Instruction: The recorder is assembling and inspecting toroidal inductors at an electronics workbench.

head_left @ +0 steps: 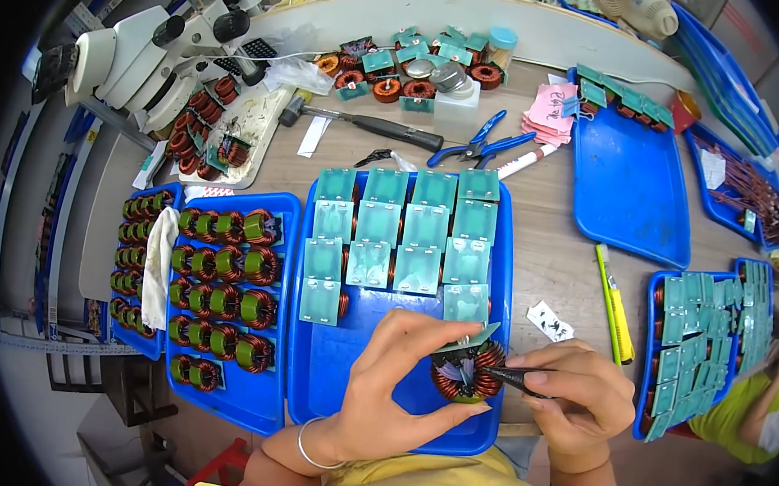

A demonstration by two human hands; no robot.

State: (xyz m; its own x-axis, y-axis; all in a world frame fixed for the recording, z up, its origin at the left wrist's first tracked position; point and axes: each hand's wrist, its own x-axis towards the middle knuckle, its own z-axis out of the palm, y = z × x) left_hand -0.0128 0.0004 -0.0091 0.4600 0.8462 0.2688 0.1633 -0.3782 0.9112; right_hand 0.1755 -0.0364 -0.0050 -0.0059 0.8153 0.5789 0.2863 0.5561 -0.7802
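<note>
Worked above a large blue tray, with rows of green boards just beyond the grip. Had a second blue tray of wound coils well to the left of the grip, and blue-handled pliers farther beyond it. Set the left hand and right hand opposite each other, both closed: on a copper coil in the left, thumb below and fingers above; on black tweezers in the right. Tilted a green plate atop the coil, under the left fingertips. Pointed the tweezers leftward at the coil; could not tell contact. Called, in all likelihood, for firm thumb support, light tip pressure sparing the winding, and small, slow wrist turns.
</note>
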